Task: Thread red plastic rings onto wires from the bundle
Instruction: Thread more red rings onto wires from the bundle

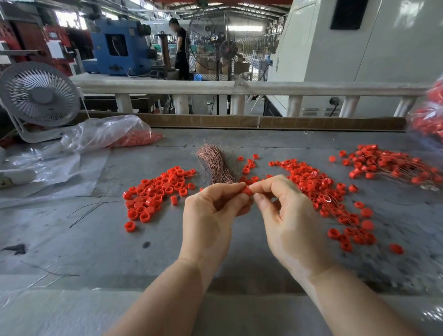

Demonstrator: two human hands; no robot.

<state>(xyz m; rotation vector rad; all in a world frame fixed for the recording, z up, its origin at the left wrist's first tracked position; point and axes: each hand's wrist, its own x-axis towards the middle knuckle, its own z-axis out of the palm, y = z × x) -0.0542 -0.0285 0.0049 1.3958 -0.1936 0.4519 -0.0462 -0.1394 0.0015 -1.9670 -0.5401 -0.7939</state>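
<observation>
Both hands meet above the grey table [88, 244], pinching one red ring [247, 190] between them. My left hand [210, 213] holds it from the left with thumb and forefinger; my right hand [285, 216] pinches it from the right. Any wire in the ring is too thin to make out. Just behind the hands lies the copper wire bundle [216, 164]. A pile of loose red rings [153, 194] lies to the left. To the right lie rings strung on wires [320, 186], with a further threaded heap [390, 166] beyond them.
A white desk fan [40, 97] stands at the back left beside a clear bag of red rings [122, 136]. Another bag of red rings [441, 118] sits at the right edge. Loose dark wires [93, 207] lie left of the pile. A person stands far behind the rail.
</observation>
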